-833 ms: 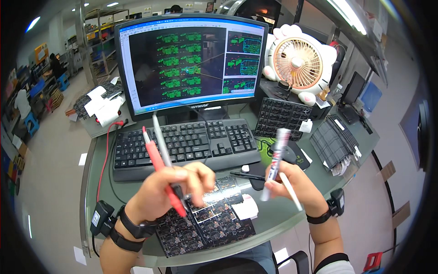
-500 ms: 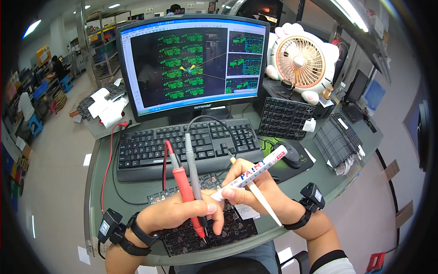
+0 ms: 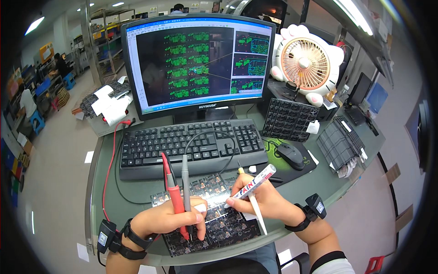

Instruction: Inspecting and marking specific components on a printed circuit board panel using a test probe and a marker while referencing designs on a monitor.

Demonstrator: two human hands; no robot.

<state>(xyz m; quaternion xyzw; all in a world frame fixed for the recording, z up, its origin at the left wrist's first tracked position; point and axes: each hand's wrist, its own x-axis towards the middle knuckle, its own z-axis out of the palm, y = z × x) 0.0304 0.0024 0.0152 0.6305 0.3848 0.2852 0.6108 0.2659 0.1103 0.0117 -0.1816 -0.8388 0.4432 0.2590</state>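
My left hand (image 3: 175, 217) is closed around a red test probe (image 3: 177, 201) and a grey-and-black test probe (image 3: 185, 178), both pointing down over a dark circuit board panel (image 3: 223, 237). A small white piece, like a pen cap, shows at its fingers (image 3: 200, 208). My right hand (image 3: 262, 196) grips a white paint marker (image 3: 251, 186), its tip down at the board; whether it touches I cannot tell. Through the same hand runs a thin white stick (image 3: 257, 214) with a yellow part and a dark pointed end.
Behind the board lie a black keyboard (image 3: 191, 146) and a monitor (image 3: 191, 68) showing green board layouts. A mouse (image 3: 290, 156) sits on its pad to the right. Beyond are upright board panels (image 3: 289, 119), a stack of dark boards (image 3: 341, 144) and a white fan (image 3: 305, 64). Probe leads (image 3: 107, 182) cross the desk.
My hands have moved apart: the left has shifted left with the probes. The paint marker has come away from the left hand, and its tip is now lower, at the board.
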